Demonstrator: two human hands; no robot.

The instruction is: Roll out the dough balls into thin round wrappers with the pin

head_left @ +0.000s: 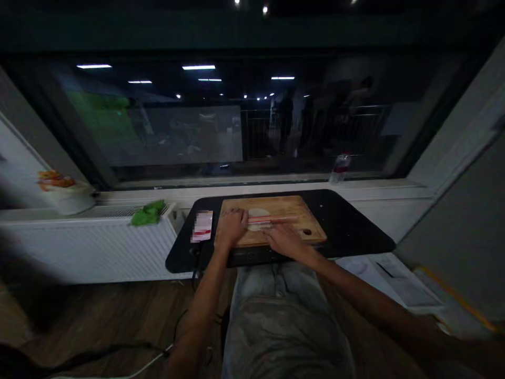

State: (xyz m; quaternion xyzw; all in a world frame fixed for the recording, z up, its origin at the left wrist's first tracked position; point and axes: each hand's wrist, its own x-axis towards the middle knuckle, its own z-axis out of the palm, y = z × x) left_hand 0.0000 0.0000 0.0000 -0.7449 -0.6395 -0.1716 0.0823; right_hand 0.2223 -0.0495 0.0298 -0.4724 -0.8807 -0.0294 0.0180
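A slim reddish rolling pin [284, 219] lies crosswise over a pale round of flat dough [258, 212] on a wooden cutting board [236, 204]. My left hand [232, 227] is closed over the pin's left end, at the left side of the dough. From below right, my right hand [286, 239] grips the pin with bent fingers; its thumb side reaches the dough's near edge. Part of the dough shows above and below the pin. My hands hide the pin's left end and some of its near side.
The board rests on a black table [355, 231] under a dark window. A phone-like item [202, 226] lies left of the board. A bottle [340, 167] stands on the sill, a green cloth [148, 212] and white container [70, 198] on the radiator [118, 252]. Papers [390, 279] lie at right.
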